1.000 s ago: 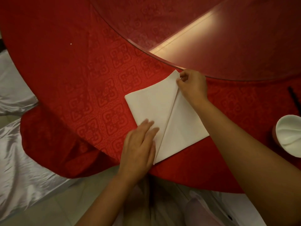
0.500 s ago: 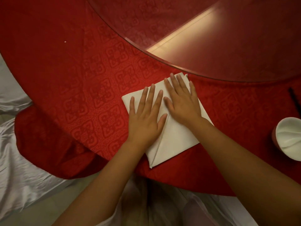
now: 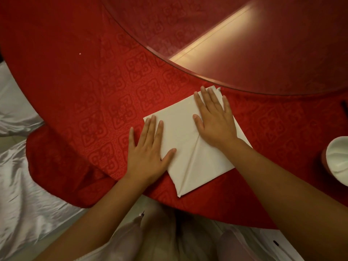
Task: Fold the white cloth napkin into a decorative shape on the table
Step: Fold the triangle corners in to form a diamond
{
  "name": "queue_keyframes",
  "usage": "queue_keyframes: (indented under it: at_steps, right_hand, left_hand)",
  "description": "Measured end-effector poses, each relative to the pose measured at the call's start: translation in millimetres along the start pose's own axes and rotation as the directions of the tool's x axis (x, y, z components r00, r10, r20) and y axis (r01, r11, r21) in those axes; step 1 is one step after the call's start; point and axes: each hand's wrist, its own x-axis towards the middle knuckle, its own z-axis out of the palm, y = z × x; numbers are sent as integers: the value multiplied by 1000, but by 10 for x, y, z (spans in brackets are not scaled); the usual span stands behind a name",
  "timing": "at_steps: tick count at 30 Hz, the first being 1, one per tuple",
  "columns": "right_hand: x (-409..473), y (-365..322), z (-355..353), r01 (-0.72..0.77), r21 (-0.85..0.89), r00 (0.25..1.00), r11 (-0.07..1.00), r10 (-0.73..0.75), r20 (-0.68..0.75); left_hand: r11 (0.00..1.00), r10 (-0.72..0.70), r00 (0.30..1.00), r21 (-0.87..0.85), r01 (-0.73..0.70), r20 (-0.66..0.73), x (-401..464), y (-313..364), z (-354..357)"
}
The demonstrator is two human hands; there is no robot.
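My left hand [image 3: 148,153] and right hand [image 3: 214,119] lie flat, fingers spread, grasping nothing; both press the napkin [image 3: 186,146], a folded diamond with a centre crease between my hands. Bowl [image 3: 339,159] well right of right hand, contents unclear. Glass turntable [image 3: 244,44] just beyond right fingertips. Red tablecloth [image 3: 84,91] underneath; satin chair covers [image 3: 24,204] left

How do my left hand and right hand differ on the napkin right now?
The left hand lies half on the red tablecloth, over the napkin's left edge; the right hand rests wholly on the napkin. The left sits nearer you, the right nearer the far corner. Both are flat, fingers spread.
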Motion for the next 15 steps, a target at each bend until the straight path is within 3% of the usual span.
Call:
queue_keyframes:
  at_steps: [3, 5, 10, 12, 15]
  right_hand:
    - [4, -3, -6, 14, 3, 1000, 1000, -14, 1]
    - [3, 9, -1, 18, -3, 1000, 1000, -18, 7]
    - [4, 12, 11, 19, 4, 1000, 1000, -19, 3]
    - [16, 9, -4, 17, 14, 1000, 1000, -17, 8]
    - [15, 17, -9, 10, 15, 1000, 1000, -10, 12]
  left_hand:
    - [980, 199, 978, 19, -198, -66, 127, 176, -70]
    - [930, 368, 930, 9, -368, -19, 161, 332, -44]
    - [716, 688, 711, 20, -698, 145, 0, 154, 104]
    - [647, 751, 635, -7, -763, 183, -60, 54, 84]
    - [604, 779, 582, -33, -796, 234, -243, -5, 75]
